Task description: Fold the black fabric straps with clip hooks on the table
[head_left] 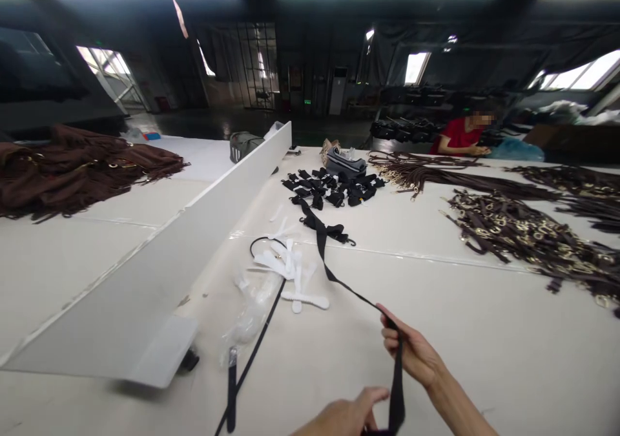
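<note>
A long black webbing strap runs from a bundle of black straps with hooks across the table toward me. My right hand is closed on it, thumb on top and fingers curled beneath. Past that grip the strap hangs in a loop down to the bottom edge. There my left hand has its fingers bent around the lower part of the strap; its fingertips are partly cut off by the frame. Farther back lies a pile of black strap bundles.
Left of the strap lie white plastic pieces, a clear plastic bag and a thin black cord. A low white divider stands beside them. Brown straps with metal clasps cover the right. A person in red sits beyond.
</note>
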A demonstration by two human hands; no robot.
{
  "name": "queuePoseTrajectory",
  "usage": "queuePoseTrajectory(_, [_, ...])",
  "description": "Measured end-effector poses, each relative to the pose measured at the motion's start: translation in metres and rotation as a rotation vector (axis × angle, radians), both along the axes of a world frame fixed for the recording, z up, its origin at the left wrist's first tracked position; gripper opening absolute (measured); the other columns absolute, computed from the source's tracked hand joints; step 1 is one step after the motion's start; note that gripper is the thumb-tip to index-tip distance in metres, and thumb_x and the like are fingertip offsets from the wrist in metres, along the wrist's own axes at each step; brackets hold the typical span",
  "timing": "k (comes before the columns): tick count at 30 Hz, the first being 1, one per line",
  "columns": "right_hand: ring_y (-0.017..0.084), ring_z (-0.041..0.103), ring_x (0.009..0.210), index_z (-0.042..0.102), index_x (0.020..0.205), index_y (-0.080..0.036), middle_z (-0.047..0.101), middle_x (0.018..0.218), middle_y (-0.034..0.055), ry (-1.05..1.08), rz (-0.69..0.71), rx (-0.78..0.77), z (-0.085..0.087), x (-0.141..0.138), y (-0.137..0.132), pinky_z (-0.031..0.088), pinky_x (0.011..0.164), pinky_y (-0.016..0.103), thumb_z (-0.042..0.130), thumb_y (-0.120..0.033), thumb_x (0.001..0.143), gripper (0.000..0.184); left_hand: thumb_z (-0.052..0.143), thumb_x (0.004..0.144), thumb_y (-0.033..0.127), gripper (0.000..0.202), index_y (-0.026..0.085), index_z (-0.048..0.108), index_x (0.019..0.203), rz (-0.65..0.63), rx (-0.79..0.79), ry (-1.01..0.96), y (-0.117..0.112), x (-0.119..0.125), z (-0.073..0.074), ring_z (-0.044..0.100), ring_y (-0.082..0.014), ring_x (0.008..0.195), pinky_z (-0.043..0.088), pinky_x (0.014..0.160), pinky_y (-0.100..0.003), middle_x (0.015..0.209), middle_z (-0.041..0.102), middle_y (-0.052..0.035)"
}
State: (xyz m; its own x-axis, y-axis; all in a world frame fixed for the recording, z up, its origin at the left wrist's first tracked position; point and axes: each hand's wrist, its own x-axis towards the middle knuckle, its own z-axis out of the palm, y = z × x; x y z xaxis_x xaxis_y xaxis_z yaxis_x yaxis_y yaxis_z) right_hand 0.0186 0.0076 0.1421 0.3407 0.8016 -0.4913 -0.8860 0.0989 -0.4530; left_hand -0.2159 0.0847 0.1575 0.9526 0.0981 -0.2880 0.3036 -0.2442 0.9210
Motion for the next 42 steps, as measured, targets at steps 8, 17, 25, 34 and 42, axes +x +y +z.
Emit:
queuePoseTrajectory(8, [0.008,0.053,0.054,0.07,0.104,-0.022,0.068,0.083,0.0023,-0.246,-0.139,-0.357,-0.062,0.014,-0.15,0.047,0.048,0.023,0.085,-0.034,0.068,0.042,0.038,0.071,-0.003,0.045,0.021,0.054,0.105,-0.112,0.779,0.193,0.009,-0.025,-0.036,0.063,-0.0273,0.098,0.048,0.082,-0.039,0.109,0.066,-0.0088])
queuePoseTrajectory(17, [0.032,0.064,0.104,0.054,0.127,-0.007,0.061,0.122,0.0233,-1.103,0.041,-0.933,-0.091,0.026,-0.15,0.05,0.093,0.044,0.064,-0.068,0.062,0.09,0.032,0.082,0.001,0.038,0.02,0.056,0.104,-0.206,0.978,0.244,0.033,-0.02,-0.079,0.065,-0.025,0.092,0.049,0.076,-0.036,0.102,0.066,-0.0081])
queuePoseTrajectory(25, [0.031,0.063,0.099,0.067,0.099,-0.018,0.07,0.098,0.0114,-1.264,0.27,-0.847,-0.062,0.025,-0.074,0.046,0.098,0.048,0.062,-0.042,0.075,0.035,0.03,0.081,0.0,0.042,0.02,0.058,0.105,-0.166,0.987,0.292,0.049,-0.019,-0.087,0.065,-0.0272,0.094,0.051,0.08,-0.041,0.104,0.067,-0.0095])
queuePoseTrajectory(34, [0.015,0.059,0.076,0.068,0.078,-0.022,0.061,0.071,0.0002,-0.584,-0.001,0.167,0.12,0.002,-0.029,0.055,0.078,0.029,0.076,-0.046,0.076,0.026,0.047,0.06,0.003,0.044,0.022,0.056,0.099,0.123,0.701,0.146,0.066,-0.029,-0.075,0.063,-0.0241,0.093,0.045,0.081,-0.034,0.097,0.069,-0.0042])
queuePoseTrajectory(42, [0.018,0.065,0.083,0.071,0.079,-0.025,0.068,0.083,0.0008,-1.019,-0.137,0.448,0.3,-0.011,0.009,0.061,0.078,0.033,0.076,-0.043,0.076,0.019,0.053,0.073,0.01,0.019,0.019,0.063,0.085,0.44,0.218,-0.263,0.079,0.02,-0.025,0.059,-0.0166,0.079,0.046,0.072,-0.028,0.087,0.063,-0.0033])
